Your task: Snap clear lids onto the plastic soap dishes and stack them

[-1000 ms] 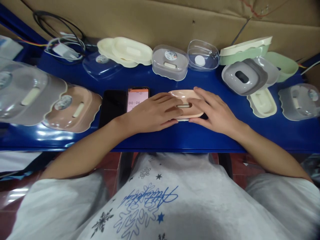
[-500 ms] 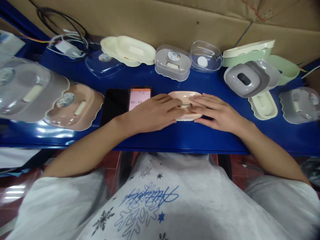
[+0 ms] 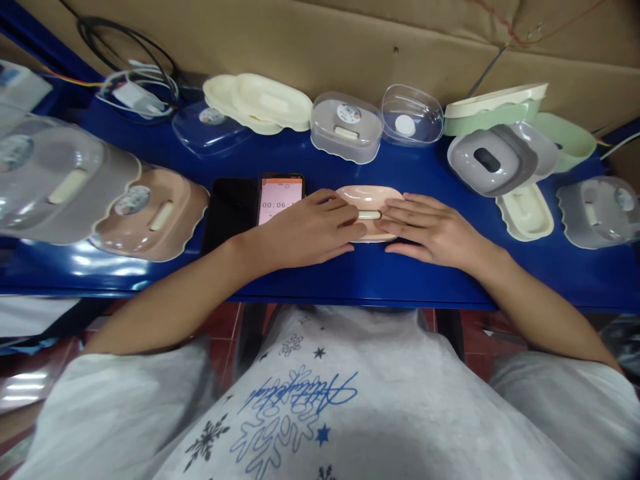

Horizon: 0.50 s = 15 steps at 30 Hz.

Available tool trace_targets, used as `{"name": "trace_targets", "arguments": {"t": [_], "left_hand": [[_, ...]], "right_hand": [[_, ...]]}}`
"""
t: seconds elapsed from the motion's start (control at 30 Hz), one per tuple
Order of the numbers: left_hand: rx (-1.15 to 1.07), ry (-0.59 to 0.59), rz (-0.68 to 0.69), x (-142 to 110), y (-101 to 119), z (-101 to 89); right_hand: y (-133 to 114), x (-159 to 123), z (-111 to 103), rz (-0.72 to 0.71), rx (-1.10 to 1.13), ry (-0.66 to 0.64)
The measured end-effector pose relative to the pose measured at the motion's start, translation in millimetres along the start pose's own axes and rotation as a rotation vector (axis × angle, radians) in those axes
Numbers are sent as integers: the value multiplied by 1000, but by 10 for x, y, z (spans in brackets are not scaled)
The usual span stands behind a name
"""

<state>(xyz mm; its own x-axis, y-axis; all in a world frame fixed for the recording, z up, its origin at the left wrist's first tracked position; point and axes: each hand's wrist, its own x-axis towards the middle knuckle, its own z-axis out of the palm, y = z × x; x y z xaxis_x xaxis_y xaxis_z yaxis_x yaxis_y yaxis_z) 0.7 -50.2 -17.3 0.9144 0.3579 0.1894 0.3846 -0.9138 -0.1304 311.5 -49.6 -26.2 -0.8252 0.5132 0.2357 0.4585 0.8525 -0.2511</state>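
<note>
A peach oval soap dish [image 3: 371, 193] lies on the blue table in front of me, and a cream-coloured bar [image 3: 369, 215] sits across its middle. From the left, my left hand [image 3: 320, 227] holds the dish, with its fingers bent over that end close to the bar. My right hand [image 3: 425, 225] grips the right end; its fingers lie close together over the dish and its thumb is at the near side. Both ends of the dish are partly covered by my fingers.
A phone [image 3: 281, 193] showing a timer lies left of my hands, beside a black flat object [image 3: 230, 210]. Lidded boxes in grey [image 3: 50, 180] and brown [image 3: 150, 227] stand at left. Along the back are cream trays [image 3: 273, 100], clear lids and a grey bowl [image 3: 485, 160].
My fingers have shifted slightly on the dish, and more of the cream bar shows between them. The dish now lies flatter; the surrounding items have stayed put.
</note>
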Motion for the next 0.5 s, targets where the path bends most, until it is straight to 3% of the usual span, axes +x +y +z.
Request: {"name": "trace_targets", "arguments": {"t": [0.1,0.23,0.37,0.5], "left_hand": [[22,-20,-4,3,-4,-5],[27,-21,9,13,16,-32],[40,13,30,20,65,-32],[32,73,50,34,107,-6]], "right_hand": [[65,25,-26,70,46,38],[367,65,-68,301,-65,141],[682,80,-4,451,-174,123],[760,140,82,541,-263,109]]}}
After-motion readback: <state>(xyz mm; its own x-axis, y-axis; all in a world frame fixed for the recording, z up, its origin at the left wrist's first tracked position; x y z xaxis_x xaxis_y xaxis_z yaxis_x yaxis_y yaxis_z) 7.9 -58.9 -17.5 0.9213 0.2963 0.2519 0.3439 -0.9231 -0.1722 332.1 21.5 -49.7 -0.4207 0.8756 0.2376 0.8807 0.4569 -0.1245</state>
